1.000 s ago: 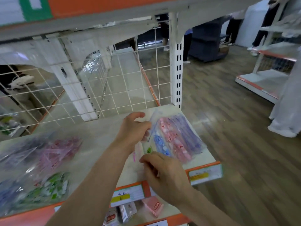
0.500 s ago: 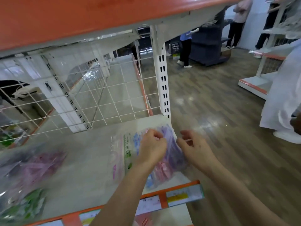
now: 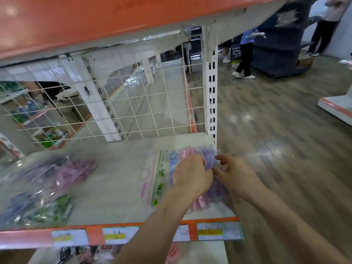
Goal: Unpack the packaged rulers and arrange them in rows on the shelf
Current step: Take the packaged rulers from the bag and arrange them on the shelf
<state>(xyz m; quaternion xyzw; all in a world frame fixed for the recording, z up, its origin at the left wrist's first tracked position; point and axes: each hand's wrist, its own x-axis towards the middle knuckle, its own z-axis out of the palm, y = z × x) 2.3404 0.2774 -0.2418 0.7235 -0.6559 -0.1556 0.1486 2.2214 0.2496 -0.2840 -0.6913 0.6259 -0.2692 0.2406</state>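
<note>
A row of rulers lies on the white shelf (image 3: 118, 180) at its right end: a clear pink one (image 3: 145, 180), a green one (image 3: 159, 176), then blue, pink and purple stacks (image 3: 209, 157). My left hand (image 3: 190, 176) lies on the blue and pink stacks, fingers curled over the purple rulers. My right hand (image 3: 234, 174) is beside it at the shelf's right edge, thumb and fingers pinching the purple rulers. Clear bags of packaged rulers (image 3: 47, 187) in purple, pink and green lie on the shelf's left part.
A wire grid (image 3: 133, 111) backs the shelf and a white slotted post (image 3: 210, 96) stands at its right corner. An orange shelf (image 3: 95, 21) hangs overhead. Price labels (image 3: 219, 232) line the front rail. People stand on the wooden floor (image 3: 285, 130) beyond.
Both hands moved from the front of the shelf to the far right end and closed together on the purple rulers. The camera swung right and came closer.
</note>
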